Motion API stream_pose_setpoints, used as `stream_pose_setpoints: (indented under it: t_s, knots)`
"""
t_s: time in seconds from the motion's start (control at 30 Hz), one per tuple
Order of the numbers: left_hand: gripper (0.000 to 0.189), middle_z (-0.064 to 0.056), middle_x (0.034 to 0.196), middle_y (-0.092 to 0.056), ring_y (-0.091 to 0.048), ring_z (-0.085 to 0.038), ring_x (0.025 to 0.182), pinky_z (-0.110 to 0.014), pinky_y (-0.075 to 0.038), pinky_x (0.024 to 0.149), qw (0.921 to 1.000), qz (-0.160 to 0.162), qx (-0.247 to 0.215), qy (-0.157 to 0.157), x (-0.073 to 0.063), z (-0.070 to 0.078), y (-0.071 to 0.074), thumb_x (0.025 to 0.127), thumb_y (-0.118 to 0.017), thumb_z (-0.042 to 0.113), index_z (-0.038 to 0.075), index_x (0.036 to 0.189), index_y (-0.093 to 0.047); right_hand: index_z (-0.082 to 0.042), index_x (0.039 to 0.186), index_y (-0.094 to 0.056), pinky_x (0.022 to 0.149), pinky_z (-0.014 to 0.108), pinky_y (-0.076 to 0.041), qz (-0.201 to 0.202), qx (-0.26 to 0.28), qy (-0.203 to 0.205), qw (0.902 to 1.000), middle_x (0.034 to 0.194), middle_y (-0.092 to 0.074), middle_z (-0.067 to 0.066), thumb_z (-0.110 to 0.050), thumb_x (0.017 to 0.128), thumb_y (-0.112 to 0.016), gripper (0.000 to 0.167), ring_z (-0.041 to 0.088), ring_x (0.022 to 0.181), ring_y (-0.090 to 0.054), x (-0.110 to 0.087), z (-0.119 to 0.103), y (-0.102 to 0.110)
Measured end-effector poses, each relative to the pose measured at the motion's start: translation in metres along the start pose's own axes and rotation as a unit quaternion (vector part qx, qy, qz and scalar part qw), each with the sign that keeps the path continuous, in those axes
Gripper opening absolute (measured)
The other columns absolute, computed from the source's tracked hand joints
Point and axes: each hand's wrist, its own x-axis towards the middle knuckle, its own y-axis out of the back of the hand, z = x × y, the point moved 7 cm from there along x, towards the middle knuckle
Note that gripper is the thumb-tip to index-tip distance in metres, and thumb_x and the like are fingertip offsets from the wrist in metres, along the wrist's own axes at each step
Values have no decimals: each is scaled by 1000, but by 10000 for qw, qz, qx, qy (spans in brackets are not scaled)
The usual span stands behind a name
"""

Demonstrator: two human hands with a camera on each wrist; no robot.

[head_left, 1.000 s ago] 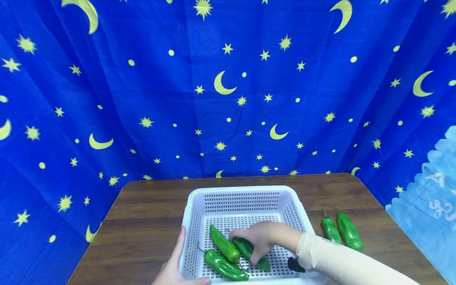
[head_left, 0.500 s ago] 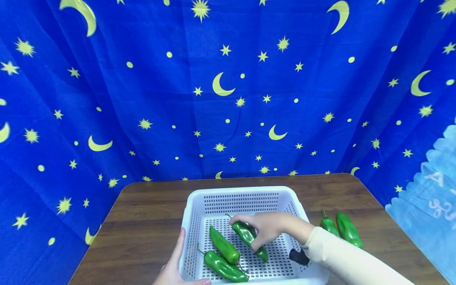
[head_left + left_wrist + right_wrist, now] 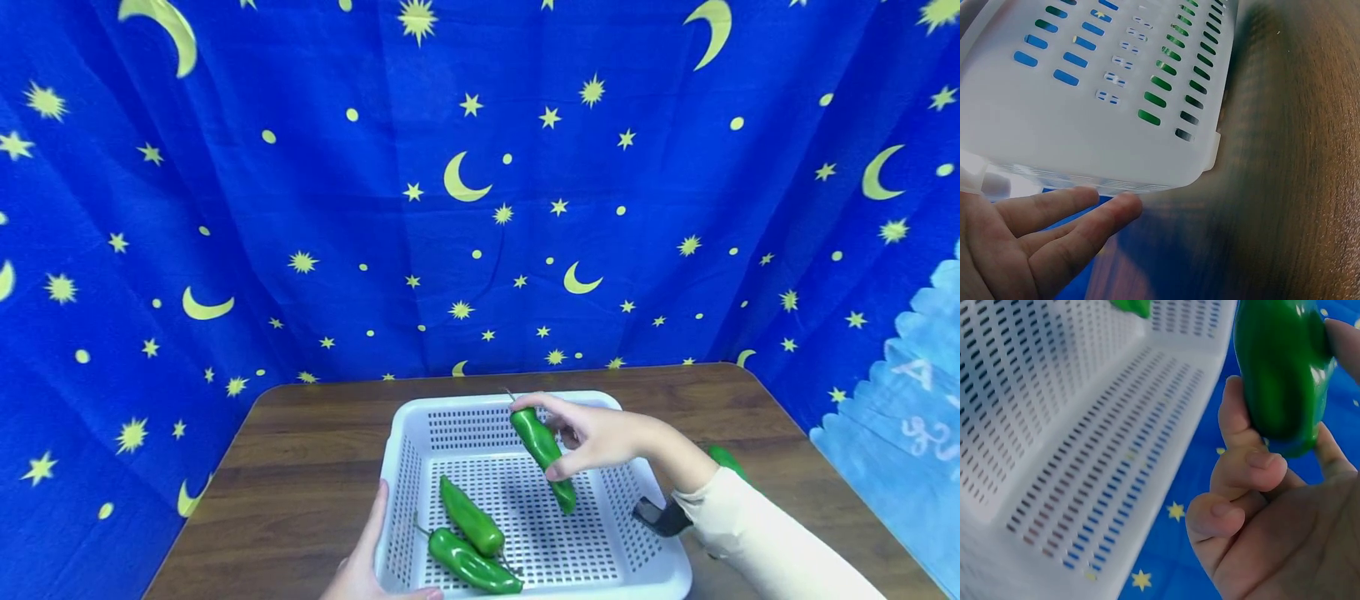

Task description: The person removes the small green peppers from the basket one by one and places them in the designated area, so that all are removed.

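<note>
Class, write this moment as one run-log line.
right hand: holds green pepper; left hand: touches white perforated basket; basket: two green peppers inside

Peppers (image 3: 538,442) in and over the white, slotted basket (image 3: 465,401) are green, the desk (image 3: 300,483) beneath wood-grained brown, the curtain (image 3: 480,225) behind blue with yellow moons and stars.

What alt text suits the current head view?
A right hand holds a green pepper above a white perforated basket, where two more peppers lie. The left hand is at the basket's near left corner; a blue moon-and-star cloth hangs behind the wooden table.
</note>
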Motion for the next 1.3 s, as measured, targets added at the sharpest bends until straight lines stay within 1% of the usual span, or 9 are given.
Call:
stream_pose_setpoints:
  t_s: [0.07, 0.2, 0.33, 0.43, 0.63, 0.73, 0.97, 1.17, 1.3]
  knots:
    - [137, -30, 162, -7, -54, -45, 124, -39, -61, 88, 10000, -3, -19, 9, 0, 0, 0, 72, -86, 5, 24, 158, 19, -32, 151, -26, 68, 23, -51, 135, 98, -58, 9998, 117, -58, 7, -27, 84, -76, 83, 19, 84, -57, -6, 0, 7]
    - [137, -30, 163, -7, -54, -46, 124, -37, -60, 88, 10000, 41, 42, -11, 0, -1, 0, 71, -87, 5, 23, 158, 18, -31, 151, -25, 80, 31, -57, 332, 338, -201, 9987, 124, -56, 11, -23, 85, -76, 84, 23, 99, -62, -18, 3, 17]
    - [137, -32, 162, -8, -55, -45, 123, -38, -60, 88, 9999, 46, 89, 61, 1, -1, 0, 72, -87, 6, 24, 158, 19, -29, 152, -24, 88, 36, -58, 564, 558, -163, 9967, 132, -50, 14, -17, 86, -75, 85, 29, 113, -59, -32, 5, 30]
    - [137, -32, 162, -9, -56, -43, 122, -40, -60, 89, 9997, 15, 84, 244, 0, -3, 0, 73, -87, 8, 26, 157, 20, -30, 152, -24, 90, 36, -58, 719, 676, -102, 9951, 136, -49, 14, -14, 87, -74, 84, 34, 120, -57, -43, 7, 41]
    - [137, -32, 162, -9, -56, -42, 123, -43, -60, 90, 9987, -41, 86, 493, 0, -4, 0, 74, -86, 11, 28, 156, 22, -23, 153, -19, 90, 35, -59, 872, 760, 10, 9933, 133, -53, 21, -9, 90, -70, 83, 31, 114, -63, -67, 13, 56]
    - [137, -31, 162, -8, -56, -42, 123, -43, -60, 89, 9989, -30, 105, 458, 0, -3, 1, 74, -86, 11, 28, 157, 21, -20, 154, -16, 86, 38, -60, 935, 872, 17, 9918, 130, -53, 26, -6, 91, -67, 82, 30, 110, -67, -80, 18, 60]
    - [136, -28, 163, -6, -54, -45, 124, -42, -60, 88, 9995, -57, 18, 312, -1, 0, -1, 73, -86, 7, 27, 157, 19, -20, 155, -12, 73, 46, -63, 1242, 988, -152, 9872, 127, -52, 32, -3, 94, -62, 80, 38, 101, -68, -110, 33, 71]
    - [136, -28, 164, -5, -54, -44, 124, -42, -60, 89, 9993, -80, -45, 354, -2, 1, -1, 74, -86, 8, 28, 157, 20, -18, 156, -8, 74, 43, -63, 1442, 859, -287, 9854, 129, -50, 34, -2, 96, -59, 80, 26, 102, -69, -130, 50, 79]
    - [136, -28, 164, -4, -54, -43, 125, -41, -60, 89, 9995, -107, -113, 278, -1, 1, -2, 74, -85, 6, 28, 157, 20, -16, 156, -9, 75, 42, -62, 1516, 829, -377, 9842, 134, -44, 36, -2, 96, -58, 79, 19, 105, -68, -140, 63, 81]
